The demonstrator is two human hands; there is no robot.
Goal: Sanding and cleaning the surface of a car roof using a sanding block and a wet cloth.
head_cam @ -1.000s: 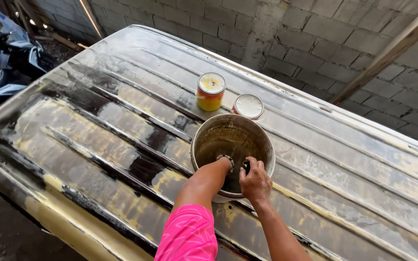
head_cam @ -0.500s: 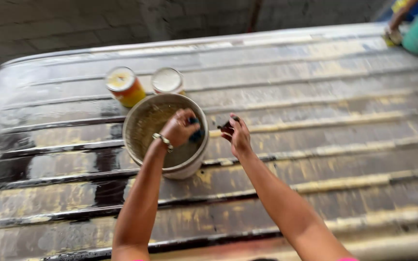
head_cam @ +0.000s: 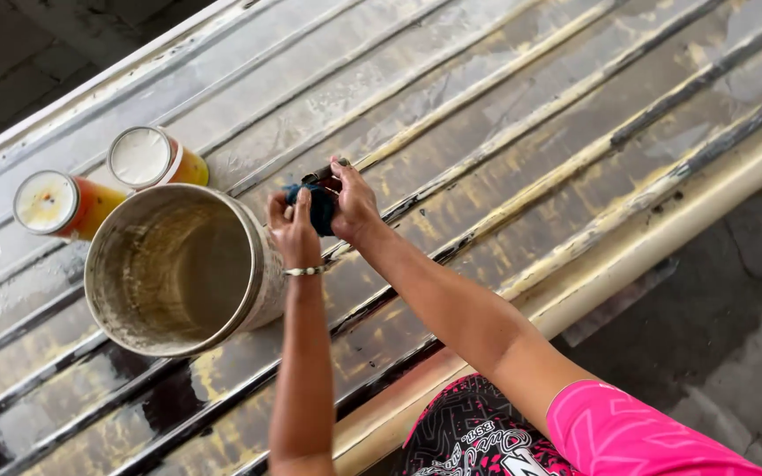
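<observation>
Your left hand (head_cam: 293, 234) and right hand (head_cam: 353, 204) both clenched a dark blue cloth (head_cam: 317, 208) just right of the metal bucket (head_cam: 178, 269) on the ribbed roof (head_cam: 522, 132).

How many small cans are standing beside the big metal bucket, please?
2: one can stands at the far left, the other can just right of it; both sit behind the bucket. None seems hidden.
</observation>
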